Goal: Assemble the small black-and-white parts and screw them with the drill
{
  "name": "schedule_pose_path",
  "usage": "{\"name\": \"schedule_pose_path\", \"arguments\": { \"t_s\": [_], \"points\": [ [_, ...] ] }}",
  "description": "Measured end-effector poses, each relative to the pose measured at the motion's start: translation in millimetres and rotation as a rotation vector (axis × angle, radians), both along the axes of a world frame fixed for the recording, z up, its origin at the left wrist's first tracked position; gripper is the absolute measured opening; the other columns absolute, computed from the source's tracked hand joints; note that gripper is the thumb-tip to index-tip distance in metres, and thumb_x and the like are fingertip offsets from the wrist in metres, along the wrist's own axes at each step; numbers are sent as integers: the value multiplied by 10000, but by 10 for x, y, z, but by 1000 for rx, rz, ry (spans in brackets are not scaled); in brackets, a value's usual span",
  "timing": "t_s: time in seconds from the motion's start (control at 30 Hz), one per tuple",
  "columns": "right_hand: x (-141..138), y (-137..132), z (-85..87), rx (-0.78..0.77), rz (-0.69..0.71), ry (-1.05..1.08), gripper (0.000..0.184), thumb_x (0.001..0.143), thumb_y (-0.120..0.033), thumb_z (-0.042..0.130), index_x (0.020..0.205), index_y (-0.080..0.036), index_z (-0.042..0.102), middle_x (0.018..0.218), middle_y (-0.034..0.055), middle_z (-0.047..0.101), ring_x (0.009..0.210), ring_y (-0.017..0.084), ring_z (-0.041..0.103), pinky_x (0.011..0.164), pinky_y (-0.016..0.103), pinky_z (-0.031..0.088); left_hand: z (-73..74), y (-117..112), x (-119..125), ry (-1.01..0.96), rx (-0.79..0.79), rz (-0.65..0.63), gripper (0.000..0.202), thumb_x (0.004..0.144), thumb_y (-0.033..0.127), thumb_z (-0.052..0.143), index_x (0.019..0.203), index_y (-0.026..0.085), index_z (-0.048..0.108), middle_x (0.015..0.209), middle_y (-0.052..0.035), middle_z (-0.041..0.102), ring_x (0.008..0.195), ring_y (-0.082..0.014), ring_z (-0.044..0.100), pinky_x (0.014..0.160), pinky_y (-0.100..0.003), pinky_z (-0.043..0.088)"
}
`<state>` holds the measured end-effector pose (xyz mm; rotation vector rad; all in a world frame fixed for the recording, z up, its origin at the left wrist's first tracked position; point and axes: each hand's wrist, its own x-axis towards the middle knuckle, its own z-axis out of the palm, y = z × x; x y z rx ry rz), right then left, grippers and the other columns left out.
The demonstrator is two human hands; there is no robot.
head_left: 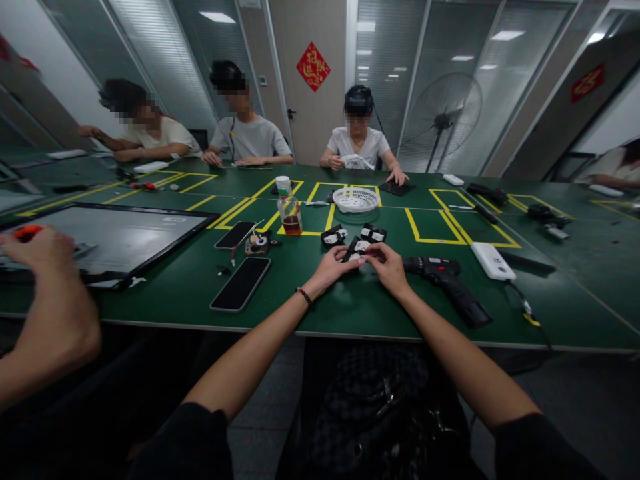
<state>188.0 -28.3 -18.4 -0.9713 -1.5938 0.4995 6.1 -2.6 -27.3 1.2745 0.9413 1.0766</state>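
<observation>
A small black part with white pieces on it point(357, 248) sits between both of my hands, just above the table near its front edge. My left hand point(333, 270), with a beaded bracelet at the wrist, pinches it from the left side. From the right, the closed fingers of my right hand point(389, 268) hold the same part. Its exact kind is not clear, as my fingers cover some of it. Just beyond lie two similar parts, a black-and-white part on the left point(333, 235) and another on the right point(373, 233). A black cordless drill point(453, 280) lies beside my right hand.
Left of my hands are a phone point(241, 283), a second phone point(235, 235), a small motor-like part point(257, 243) and a bottle point(290, 210). A white basket point(356, 199) stands ahead, a white power bank point(493, 261) right. A co-worker's hand point(35, 247) works over a large panel point(145, 233).
</observation>
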Motion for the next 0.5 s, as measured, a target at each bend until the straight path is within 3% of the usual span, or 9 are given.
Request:
{"name": "schedule_pose_path", "arguments": {
  "t_s": [0.2,0.5],
  "points": [
    [23,2,14,-38,15,12,227,806,-383,671,946,-207,645,915,38,679,793,203,636,767,337,519,50,-21,-2,-11,7,12,748,609,341,863,1275,178,566,1309,-144,596,1125,-246,614,930,-363,516],
    [19,-50,44,8,6,-56,174,845,-378,629,888,-213,663,882,37,660,792,197,618,737,324,506,162,-105,0,-13,-18,-85,512,676,376,811,1119,158,679,1147,-120,680,973,-206,665,847,-318,530]
  ]
}}
